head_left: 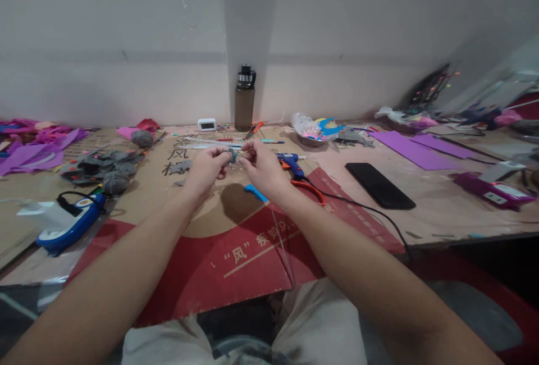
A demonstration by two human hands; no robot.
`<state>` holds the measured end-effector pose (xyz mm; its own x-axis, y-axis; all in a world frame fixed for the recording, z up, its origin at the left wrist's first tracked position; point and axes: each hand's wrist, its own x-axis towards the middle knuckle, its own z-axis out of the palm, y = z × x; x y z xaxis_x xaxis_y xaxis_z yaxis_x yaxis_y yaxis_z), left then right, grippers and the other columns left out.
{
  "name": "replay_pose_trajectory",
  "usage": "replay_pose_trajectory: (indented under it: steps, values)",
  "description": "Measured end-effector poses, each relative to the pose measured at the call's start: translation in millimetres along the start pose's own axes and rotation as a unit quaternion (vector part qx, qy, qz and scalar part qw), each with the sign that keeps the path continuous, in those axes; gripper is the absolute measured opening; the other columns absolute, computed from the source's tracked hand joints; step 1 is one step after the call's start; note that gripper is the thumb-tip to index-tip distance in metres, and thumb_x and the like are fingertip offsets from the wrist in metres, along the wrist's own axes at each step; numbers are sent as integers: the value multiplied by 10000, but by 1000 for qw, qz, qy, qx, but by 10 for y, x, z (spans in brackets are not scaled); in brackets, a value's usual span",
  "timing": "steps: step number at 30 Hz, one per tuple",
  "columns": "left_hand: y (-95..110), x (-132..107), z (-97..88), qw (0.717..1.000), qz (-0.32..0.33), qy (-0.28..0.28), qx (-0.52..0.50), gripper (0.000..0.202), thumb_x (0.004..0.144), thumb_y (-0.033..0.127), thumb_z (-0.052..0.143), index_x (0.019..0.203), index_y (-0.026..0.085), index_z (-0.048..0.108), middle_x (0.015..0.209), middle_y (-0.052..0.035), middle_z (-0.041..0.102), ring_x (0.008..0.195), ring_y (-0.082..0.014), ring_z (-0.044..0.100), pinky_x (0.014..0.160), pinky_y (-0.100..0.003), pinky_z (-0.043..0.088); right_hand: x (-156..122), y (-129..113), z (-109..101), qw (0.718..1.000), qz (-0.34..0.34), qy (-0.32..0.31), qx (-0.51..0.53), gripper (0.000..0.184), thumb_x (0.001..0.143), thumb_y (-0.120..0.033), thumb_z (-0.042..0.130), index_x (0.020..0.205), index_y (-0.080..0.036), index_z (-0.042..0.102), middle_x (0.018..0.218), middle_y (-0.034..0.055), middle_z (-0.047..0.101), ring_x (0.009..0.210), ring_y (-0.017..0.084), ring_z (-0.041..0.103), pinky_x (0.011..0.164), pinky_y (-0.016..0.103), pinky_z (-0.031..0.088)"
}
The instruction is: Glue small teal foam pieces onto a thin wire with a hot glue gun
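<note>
Above the cardboard sheet (160, 208), my left hand (207, 169) is closed in a pinch on a small teal piece (233, 155), too small to name more exactly. My right hand (261, 167) is beside it, thumb and fingers pinched close to the same piece; whatever is between those fingertips is hidden. A blue hot glue gun (289, 164) lies just right of my right hand. Under that wrist are a bright blue scrap (255, 192) and a red-orange loop handle (310, 190), partly covered. Grey felt scraps (181, 167) lie left of my left hand.
A dark bottle (245, 101) stands against the wall near a small white digital display (206, 124). A bowl (310, 140) of craft bits and a black phone (379, 185) are to the right. Power strips (71, 224) sit at both sides. The glue gun's cord (362, 203) crosses the table.
</note>
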<state>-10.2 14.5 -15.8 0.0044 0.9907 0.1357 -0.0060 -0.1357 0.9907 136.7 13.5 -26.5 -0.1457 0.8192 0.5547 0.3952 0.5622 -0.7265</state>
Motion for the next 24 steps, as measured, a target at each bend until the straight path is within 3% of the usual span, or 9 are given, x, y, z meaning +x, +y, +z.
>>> replay_pose_trajectory:
  steps: [5, 12, 17, 19, 22, 24]
  values:
    - [10, -20, 10, 1000, 11, -2, 6, 75, 691, 201, 609, 693, 151, 553, 492, 51, 431, 398, -49, 352, 377, -172, 207, -1, 17, 2, 1000, -17, -1, -19, 31, 818, -207, 491, 803, -193, 514, 747, 0, 537, 706, 142, 483, 704, 281, 381]
    - [17, 14, -19, 998, -2, -8, -56, 103, 672, 191, 667, 710, 128, 595, 553, 37, 475, 439, -44, 385, 373, -165, 224, 65, 41, -74, 999, -3, -38, -38, 212, 870, -322, 442, 725, -191, 523, 689, -11, 522, 684, 139, 478, 680, 269, 359]
    - [15, 43, -48, 995, -7, -4, -95, 166, 649, 191, 729, 767, 101, 654, 606, 21, 523, 471, -35, 413, 393, -153, 267, 175, 126, -368, 988, 63, -55, -134, 353, 916, -385, 341, 731, -181, 562, 713, 26, 581, 697, 159, 532, 670, 279, 370]
    - [17, 45, -58, 995, -8, -2, -98, 170, 654, 196, 732, 778, 102, 663, 619, 15, 540, 479, -36, 421, 396, -153, 272, 178, 180, -517, 970, 114, -44, -210, 333, 907, -369, 370, 766, -172, 597, 758, 64, 623, 718, 178, 563, 689, 294, 393]
    - [34, 38, -64, 995, -9, 1, -99, 156, 673, 189, 712, 793, 101, 666, 641, 6, 562, 487, -37, 434, 398, -157, 278, 146, 316, -697, 919, 180, -27, -351, 304, 867, -379, 467, 827, -138, 646, 881, 172, 658, 831, 250, 608, 750, 355, 427]
    - [47, 29, -61, 995, -14, 9, -97, 139, 676, 166, 697, 794, 103, 660, 636, 10, 559, 482, -39, 439, 397, -161, 278, 121, 447, -759, 891, 214, -53, -398, 317, 831, -410, 533, 795, -124, 663, 892, 222, 655, 870, 301, 617, 761, 399, 441]
